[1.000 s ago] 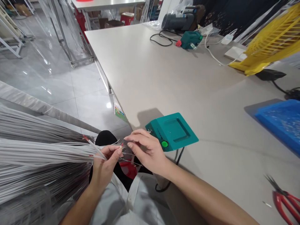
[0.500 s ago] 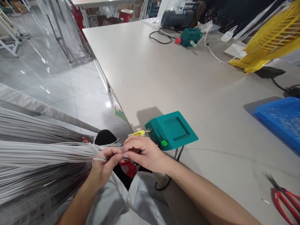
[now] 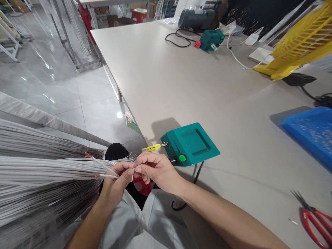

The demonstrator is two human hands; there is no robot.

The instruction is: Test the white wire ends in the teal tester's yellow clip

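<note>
My left hand [image 3: 115, 181] is closed around a few white cables [image 3: 102, 165] whose reddish ends stick out to the left. My right hand [image 3: 162, 173] pinches at the left fingertips, where the two hands meet. What lies between the right fingers is too small to make out, though a short white wire end shows just below them. Beneath and left of the hands runs a thick bundle of white cables [image 3: 52, 167]. Close beyond the right hand, at the table edge, sits a teal device [image 3: 214, 150] with a green button and a yellow-handled tool [image 3: 153, 147] at its side.
On the table [image 3: 155, 69], red-handled scissors [image 3: 311, 218] lie at the near right, below a blue tray [image 3: 311, 128]. A yellow fan [image 3: 298, 45] stands at the far right. Another teal device [image 3: 209, 39] and a grey motor [image 3: 195, 19] are at the back.
The reddish cable ends by my left hand have shifted slightly left. My right fingers have changed their pose a little, and a white wire end now shows below them.
</note>
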